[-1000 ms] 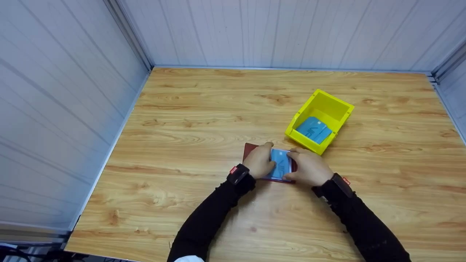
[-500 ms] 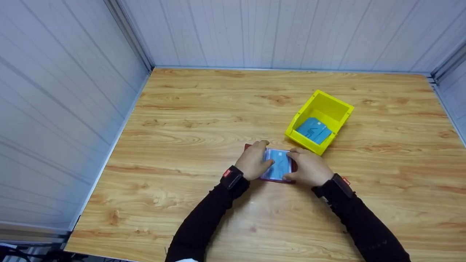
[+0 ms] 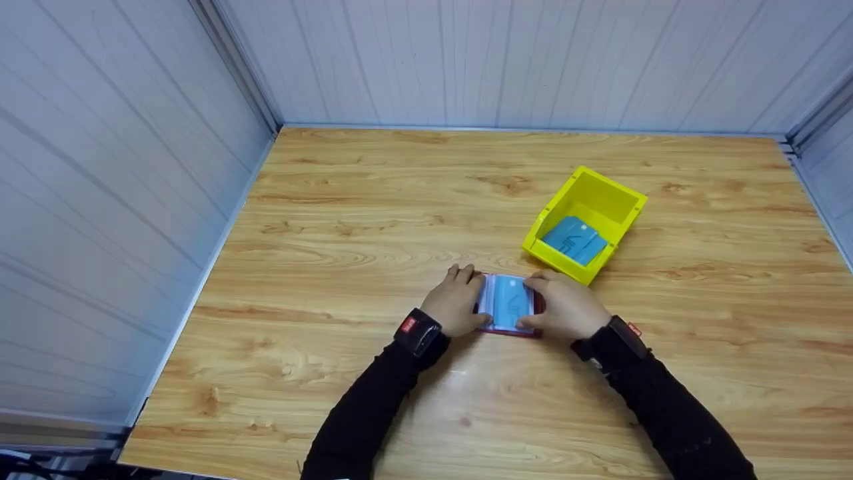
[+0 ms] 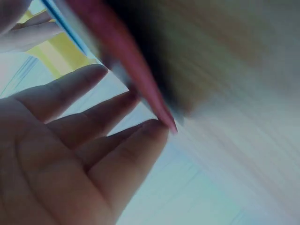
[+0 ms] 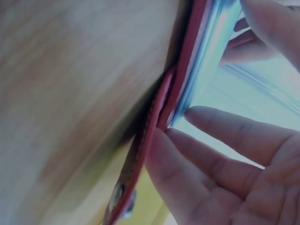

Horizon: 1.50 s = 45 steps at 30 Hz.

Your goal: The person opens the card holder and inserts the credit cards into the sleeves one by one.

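Observation:
A dark red card holder (image 5: pixel 191 61), spread open on the table, has clear plastic sleeves with a blue card (image 3: pixel 510 303) showing "VIP" lettering on the right side. My right hand (image 3: pixel 570 307) holds the holder's right edge, thumb near the lower corner and a finger at the upper one. At the other side, my left hand (image 3: pixel 454 303) lies over the left cover, its thumb by the sleeve's lower edge. Seen from the left wrist, its fingers (image 4: pixel 126 154) are fairly straight, their tips at the red cover edge (image 4: pixel 140 75). Much of the left cover is hidden under this hand.
A yellow bin (image 3: pixel 623 193) holding several blue cards (image 3: pixel 574 240) stands just beyond my right hand. A metal snap (image 5: pixel 117 197) shows on the holder's strap. White panels (image 3: pixel 426 63) border the wood-grain table (image 3: pixel 333 233) at the back and sides.
My left hand has slid left from the card onto the left cover, and its thumb has come off the card. More of the sleeve shows. The right hand stays in place.

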Tool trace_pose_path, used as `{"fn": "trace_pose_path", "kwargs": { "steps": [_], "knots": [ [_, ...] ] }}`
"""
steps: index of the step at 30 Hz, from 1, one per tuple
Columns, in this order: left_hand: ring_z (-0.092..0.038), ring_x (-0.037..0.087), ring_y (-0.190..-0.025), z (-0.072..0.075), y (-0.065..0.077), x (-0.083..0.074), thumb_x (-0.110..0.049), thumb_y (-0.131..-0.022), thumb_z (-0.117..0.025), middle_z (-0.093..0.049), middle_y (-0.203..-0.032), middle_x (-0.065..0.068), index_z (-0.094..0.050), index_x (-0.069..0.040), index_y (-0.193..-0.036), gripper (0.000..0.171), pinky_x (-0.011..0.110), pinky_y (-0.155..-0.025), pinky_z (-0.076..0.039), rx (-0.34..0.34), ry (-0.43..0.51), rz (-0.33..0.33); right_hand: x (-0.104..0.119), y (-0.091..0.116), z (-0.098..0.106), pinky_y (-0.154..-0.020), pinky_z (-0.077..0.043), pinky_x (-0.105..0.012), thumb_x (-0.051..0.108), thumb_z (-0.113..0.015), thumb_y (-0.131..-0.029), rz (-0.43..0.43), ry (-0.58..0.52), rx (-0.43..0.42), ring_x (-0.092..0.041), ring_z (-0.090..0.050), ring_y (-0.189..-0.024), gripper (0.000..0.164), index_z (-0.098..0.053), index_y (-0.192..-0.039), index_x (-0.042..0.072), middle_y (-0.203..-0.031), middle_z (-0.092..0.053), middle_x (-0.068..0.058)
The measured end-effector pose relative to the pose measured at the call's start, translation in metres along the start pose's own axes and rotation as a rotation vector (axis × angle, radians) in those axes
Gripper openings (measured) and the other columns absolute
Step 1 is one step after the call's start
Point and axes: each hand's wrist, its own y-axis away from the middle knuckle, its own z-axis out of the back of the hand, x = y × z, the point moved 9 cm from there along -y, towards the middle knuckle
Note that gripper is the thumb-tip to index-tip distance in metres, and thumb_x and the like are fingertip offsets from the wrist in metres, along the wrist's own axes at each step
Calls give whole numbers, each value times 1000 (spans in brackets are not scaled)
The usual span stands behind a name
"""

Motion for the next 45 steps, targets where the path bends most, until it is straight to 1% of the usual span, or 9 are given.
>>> {"fn": "trace_pose_path", "kwargs": {
  "steps": [7,11,18,26,30,37,39,41,45],
  "knots": [
    [-26,35,-135,-3,1,5,-50,-80,-63,-29,-148,14,-35,-10,-142,79,43,-103,-35,25,-40,50,-1,-6,2,-92,-44,-43,52,-72,-70,-50,-45,77,-23,-55,-103,78,-53,-127,3,-120,-58,-14],
    [-27,36,-135,-3,1,6,-51,-79,-63,-30,-147,15,-36,-9,-141,80,44,-102,-36,24,-47,58,4,-13,15,-93,-44,-44,48,-71,-73,-36,-57,57,-26,-56,-108,73,-53,-127,3,-123,-58,-15],
    [-29,37,-133,0,1,7,-51,-78,-64,-33,-146,16,-38,-8,-140,80,45,-102,-36,2,-53,54,12,-27,66,-92,-43,-47,46,-64,-81,-38,-87,-90,-30,-54,-111,61,-54,-126,6,-123,-58,-15],
    [-30,37,-133,1,1,7,-50,-77,-65,-34,-145,16,-39,-7,-139,80,46,-102,-36,-10,-51,53,5,-44,132,-83,-46,-42,41,-54,-90,-78,-187,-371,-27,-58,-98,43,-62,-114,7,-110,-64,-12],
    [-30,38,-132,0,0,5,-50,-78,-64,-33,-145,17,-38,-6,-139,79,46,-101,-38,-8,-60,43,-8,-51,148,-78,-46,-38,36,-49,-93,-116,-191,-470,-26,-59,-89,35,-65,-106,8,-98,-67,-10],
    [-29,39,-133,-1,1,4,-51,-79,-63,-32,-146,17,-37,-6,-140,79,45,-102,-36,1,-63,38,-38,-67,157,-65,-42,-36,25,-43,-94,-195,-146,-570,-27,-53,-63,30,-66,-97,5,-85,-66,-14],
    [-29,39,-133,-1,1,4,-51,-79,-63,-32,-146,18,-37,-6,-140,79,45,-103,-36,1,-63,36,-47,-72,157,-59,-37,-35,23,-43,-93,-222,-114,-577,-26,-47,-56,29,-65,-93,4,-77,-63,-15],
    [-29,38,-133,-2,1,4,-50,-79,-63,-32,-146,17,-37,-6,-140,79,45,-102,-36,0,-63,36,-58,-77,154,-55,-31,-33,20,-44,-91,-259,-84,-546,-24,-40,-52,25,-62,-84,4,-65,-56,-13],
    [-29,38,-133,-2,1,3,-51,-79,-63,-32,-146,17,-37,-7,-140,79,45,-102,-37,2,-59,38,-77,-88,140,-50,-22,-29,17,-45,-88,-342,-69,-394,-16,-26,-46,27,-43,-62,10,-51,-31,-1]
  ]
}}
